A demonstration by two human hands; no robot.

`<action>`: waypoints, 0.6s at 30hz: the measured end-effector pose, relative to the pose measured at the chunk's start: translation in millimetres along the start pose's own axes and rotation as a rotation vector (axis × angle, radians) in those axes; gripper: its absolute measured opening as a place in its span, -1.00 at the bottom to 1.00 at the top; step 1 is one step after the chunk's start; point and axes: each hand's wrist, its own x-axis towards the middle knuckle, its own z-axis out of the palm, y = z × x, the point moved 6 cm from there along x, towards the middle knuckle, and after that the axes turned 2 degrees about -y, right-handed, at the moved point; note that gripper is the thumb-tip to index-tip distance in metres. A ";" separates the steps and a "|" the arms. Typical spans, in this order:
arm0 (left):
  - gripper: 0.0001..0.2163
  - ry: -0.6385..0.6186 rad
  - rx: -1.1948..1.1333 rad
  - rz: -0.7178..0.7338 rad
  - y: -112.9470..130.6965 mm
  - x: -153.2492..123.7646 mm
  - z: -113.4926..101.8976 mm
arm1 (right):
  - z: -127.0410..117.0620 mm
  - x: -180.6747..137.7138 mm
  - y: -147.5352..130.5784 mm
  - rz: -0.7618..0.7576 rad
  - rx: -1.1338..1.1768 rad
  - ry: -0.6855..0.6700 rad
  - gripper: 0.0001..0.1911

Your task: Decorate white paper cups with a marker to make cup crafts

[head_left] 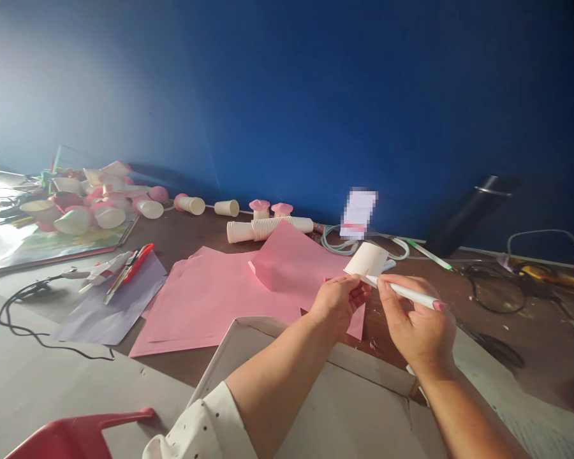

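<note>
- Left hand (337, 303): fingertips drawn together, appearing to pinch the near edge of a white cup (369, 259), which sits tilted just beyond them
- Right hand (418, 325): thumb and fingers closed around a white pen (414, 295), its tip pointing left towards the left fingertips, at the cup's near edge; whether it touches, I cannot tell
- Step in hand, as I judge it: working the pen at the cup's edge
- The next move calls for a firm left pinch and a light, steady pen
- Pink paper (215, 290) lies left of the left fingers; stacked cups (275, 227) lie beyond it
</note>
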 end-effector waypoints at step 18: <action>-0.90 0.037 -0.011 0.004 0.1 0.3 -1.3 | 2.5 -1.8 -0.1 0.003 -0.019 -0.019 -0.89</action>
